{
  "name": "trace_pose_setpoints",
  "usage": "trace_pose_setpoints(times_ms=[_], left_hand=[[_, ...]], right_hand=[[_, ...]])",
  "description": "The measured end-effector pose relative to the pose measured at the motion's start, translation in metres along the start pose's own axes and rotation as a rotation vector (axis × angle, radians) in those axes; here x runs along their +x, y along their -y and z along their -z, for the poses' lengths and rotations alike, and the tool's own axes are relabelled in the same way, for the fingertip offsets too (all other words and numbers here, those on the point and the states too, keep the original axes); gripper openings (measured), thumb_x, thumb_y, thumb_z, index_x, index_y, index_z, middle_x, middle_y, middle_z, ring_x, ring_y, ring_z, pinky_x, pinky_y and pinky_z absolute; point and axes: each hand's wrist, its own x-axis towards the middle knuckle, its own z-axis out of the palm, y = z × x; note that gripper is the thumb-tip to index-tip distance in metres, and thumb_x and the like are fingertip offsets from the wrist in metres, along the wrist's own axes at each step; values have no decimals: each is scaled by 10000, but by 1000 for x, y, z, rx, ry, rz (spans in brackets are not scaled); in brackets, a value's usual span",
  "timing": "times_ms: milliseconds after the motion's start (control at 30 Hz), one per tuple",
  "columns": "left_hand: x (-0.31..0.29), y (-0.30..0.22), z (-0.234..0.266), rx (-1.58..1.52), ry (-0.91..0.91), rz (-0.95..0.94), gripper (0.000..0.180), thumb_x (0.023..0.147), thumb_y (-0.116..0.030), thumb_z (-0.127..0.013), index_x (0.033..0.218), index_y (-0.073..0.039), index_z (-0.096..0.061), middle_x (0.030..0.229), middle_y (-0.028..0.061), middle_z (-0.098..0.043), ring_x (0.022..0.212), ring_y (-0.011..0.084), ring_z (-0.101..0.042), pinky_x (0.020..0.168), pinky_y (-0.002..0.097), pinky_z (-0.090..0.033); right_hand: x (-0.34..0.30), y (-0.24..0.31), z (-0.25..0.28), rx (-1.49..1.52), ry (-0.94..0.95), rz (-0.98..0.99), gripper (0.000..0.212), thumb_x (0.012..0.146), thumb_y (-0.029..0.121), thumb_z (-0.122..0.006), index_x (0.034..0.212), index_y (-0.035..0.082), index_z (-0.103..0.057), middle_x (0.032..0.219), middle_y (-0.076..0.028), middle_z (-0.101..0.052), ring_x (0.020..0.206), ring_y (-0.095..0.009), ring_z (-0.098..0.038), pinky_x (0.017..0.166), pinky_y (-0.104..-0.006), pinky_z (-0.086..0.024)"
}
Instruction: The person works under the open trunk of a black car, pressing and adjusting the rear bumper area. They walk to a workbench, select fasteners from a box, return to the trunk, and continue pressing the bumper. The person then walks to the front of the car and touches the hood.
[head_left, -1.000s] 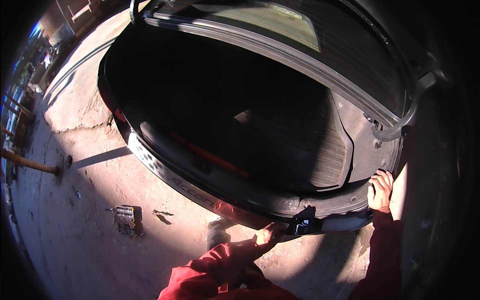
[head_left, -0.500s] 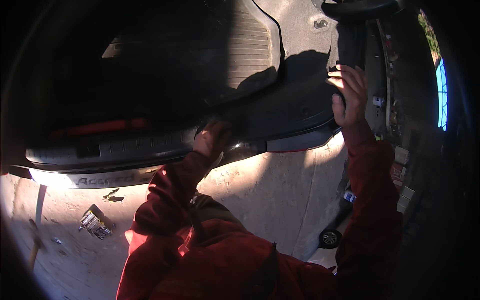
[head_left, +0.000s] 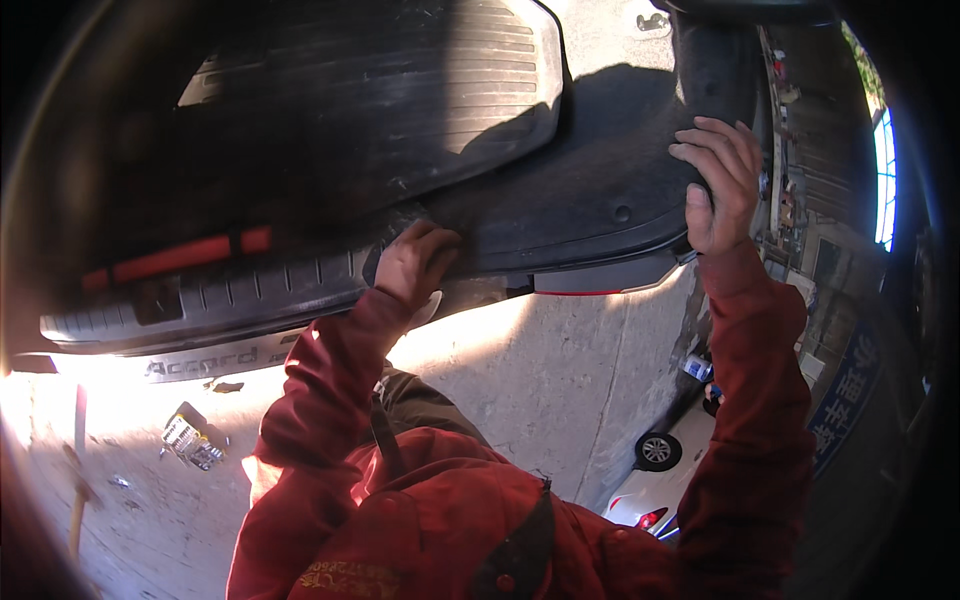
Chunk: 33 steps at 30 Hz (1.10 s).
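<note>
An open car trunk fills the upper part of the head view. Along its right side runs a dark side trim panel (head_left: 570, 190), which curves down to the trunk sill trim (head_left: 230, 297). My left hand (head_left: 413, 262) is closed at the lower end of this panel, fingers curled over its edge beside the sill; the fingertips are partly hidden in shadow. Farther right, my right hand (head_left: 722, 185) rests against the panel's outer edge, fingers stretched and slightly apart. A ribbed dark trunk mat (head_left: 495, 90) lies inside, partly in sunlight.
A red bar-shaped object (head_left: 170, 260) lies inside by the sill. On the concrete floor are an open tool set (head_left: 193, 440) and a long-handled tool (head_left: 77, 515). A white car (head_left: 640, 480) stands at lower right. Cluttered shelving (head_left: 785, 190) lines the right side.
The view has shifted slightly and become brighter, showing the trim more clearly. Both hands stay at about the same places on the panel.
</note>
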Motion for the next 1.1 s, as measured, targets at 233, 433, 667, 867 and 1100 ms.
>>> trace_pose_setpoints(times_ms=[233, 433, 667, 867, 1100], left_hand=[[14, 5, 2, -58, 60, -57, 158, 849, -150, -704, 996, -97, -729, 982, 118, -657, 927, 344, -651, 813, 414, -533], [26, 9, 3, -63, 129, -87, 142, 836, -154, -716, 964, -95, -732, 959, 112, -661, 916, 339, -646, 825, 408, -526], [47, 15, 8, -83, 264, -33, 157, 799, -156, -772, 899, -70, -687, 897, 93, -642, 833, 267, -650, 748, 366, -509], [65, 16, 14, -122, 419, 87, 192, 780, -173, -783, 883, -69, -660, 813, 83, -620, 765, 237, -623, 720, 367, -499], [79, 9, 19, -122, 589, 277, 221, 798, -200, -786, 861, -51, -635, 795, 69, -692, 709, 182, -655, 654, 343, -507]], right_hand=[[-1, 0, -2, -1, -11, -4, 398, 884, 391, -495, 919, 57, -708, 1013, -91, -687, 1129, -300, -606, 1089, -482, -319], [-1, 1, 0, -9, 5, -16, 399, 892, 387, -484, 922, 60, -711, 1014, -91, -687, 1133, -299, -603, 1095, -481, -310], [1, 2, 1, -6, 25, -14, 411, 894, 398, -485, 925, 57, -711, 1011, -90, -690, 1137, -298, -598, 1094, -484, -305], [2, 1, 1, -3, 37, -13, 424, 888, 414, -496, 928, 53, -714, 1010, -83, -692, 1130, -295, -597, 1085, -482, -308], [4, 2, 0, 21, 16, -35, 426, 874, 422, -507, 922, 51, -710, 1003, -80, -690, 1106, -300, -605, 1079, -471, -316]])
